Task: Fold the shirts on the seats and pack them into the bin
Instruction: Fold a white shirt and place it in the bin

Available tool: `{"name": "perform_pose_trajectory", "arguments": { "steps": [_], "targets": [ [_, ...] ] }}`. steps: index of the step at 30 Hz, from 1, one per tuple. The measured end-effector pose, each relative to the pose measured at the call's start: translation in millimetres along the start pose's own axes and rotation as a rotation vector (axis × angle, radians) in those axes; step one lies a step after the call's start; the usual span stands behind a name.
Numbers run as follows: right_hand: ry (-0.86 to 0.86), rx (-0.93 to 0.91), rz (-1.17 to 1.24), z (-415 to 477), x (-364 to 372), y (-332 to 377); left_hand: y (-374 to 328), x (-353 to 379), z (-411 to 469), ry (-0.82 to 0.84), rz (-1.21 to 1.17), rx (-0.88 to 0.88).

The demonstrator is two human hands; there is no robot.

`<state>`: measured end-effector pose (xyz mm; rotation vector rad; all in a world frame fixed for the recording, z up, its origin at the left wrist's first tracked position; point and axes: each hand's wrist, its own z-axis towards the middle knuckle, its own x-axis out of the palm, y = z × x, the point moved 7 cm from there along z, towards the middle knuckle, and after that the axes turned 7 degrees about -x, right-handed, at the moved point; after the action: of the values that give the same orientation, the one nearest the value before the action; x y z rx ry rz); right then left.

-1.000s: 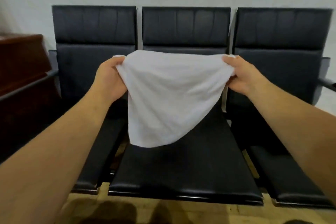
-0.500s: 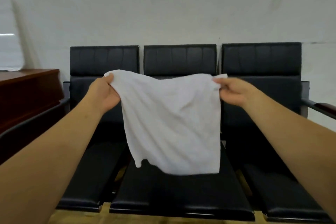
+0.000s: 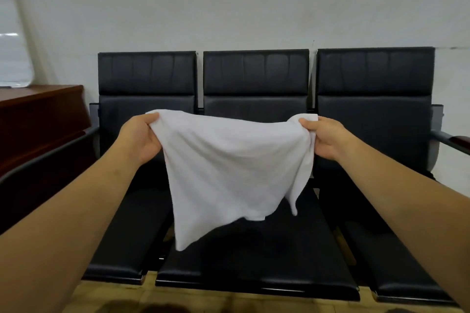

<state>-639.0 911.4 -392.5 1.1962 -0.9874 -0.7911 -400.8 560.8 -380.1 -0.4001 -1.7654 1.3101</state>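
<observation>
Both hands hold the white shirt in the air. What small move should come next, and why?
Probably lower the shirt flat onto the middle seat: the left hand and right hand grip its top edge and it hangs unfolded.

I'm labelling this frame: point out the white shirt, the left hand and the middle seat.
white shirt [image 3: 229, 168], head view, centre of cloth
left hand [image 3: 142, 137], head view, middle of hand
middle seat [image 3: 267, 262], head view, bare cushion

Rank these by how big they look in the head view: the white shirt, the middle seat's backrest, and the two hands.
1. white shirt, held near the camera.
2. middle backrest, lower part hidden by the shirt.
3. left hand and right hand: alike, so unranked.
</observation>
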Motion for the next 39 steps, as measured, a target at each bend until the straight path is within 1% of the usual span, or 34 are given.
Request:
{"name": "perform_pose_trajectory", "arguments": {
  "steps": [3,7,10,14,18,21,24,28,31,33,37,39],
  "targets": [
    [-0.031,0.028,-0.050,4.2,-9.6,-1.4,2.4,-15.2,7.6,-0.095,0.013,0.005],
    [-0.072,0.005,-0.118,17.1,-19.5,-6.3,11.4,-19.2,23.0,-0.162,0.156,-0.004],
    [-0.130,-0.006,-0.188,39.4,-22.9,-11.6,15.9,-21.6,46.6,-0.196,0.242,-0.006],
    [-0.181,-0.030,-0.291,82.3,-16.5,-14.9,14.4,-22.3,86.0,-0.273,0.272,-0.012],
    [-0.196,-0.113,-0.327,123.9,-2.8,-5.8,14.0,-6.1,124.4,-0.252,0.274,-0.021],
    [-0.210,-0.226,-0.267,146.3,8.7,22.2,1.1,9.3,146.5,-0.210,0.183,0.035],
    [-0.220,-0.326,-0.187,156.8,10.1,52.4,-17.3,19.5,157.4,-0.132,0.071,0.101],
    [-0.192,-0.338,-0.063,137.2,-4.2,52.2,-18.9,19.2,141.6,0.000,0.079,0.115],
    [-0.165,-0.273,-0.064,109.9,-21.6,7.0,12.0,-3.7,116.2,-0.007,0.113,0.100],
    [-0.151,-0.162,-0.097,88.1,-38.5,-47.8,54.0,-27.2,97.0,-0.024,0.168,0.017],
    [-0.130,0.109,-0.282,38.6,-73.4,-162.1,168.6,-84.6,44.9,-0.104,0.313,-0.299],
    [-0.084,0.278,-0.391,9.5,-84.0,-205.9,210.6,-109.3,12.6,-0.118,0.492,-0.488]
  ]
}}
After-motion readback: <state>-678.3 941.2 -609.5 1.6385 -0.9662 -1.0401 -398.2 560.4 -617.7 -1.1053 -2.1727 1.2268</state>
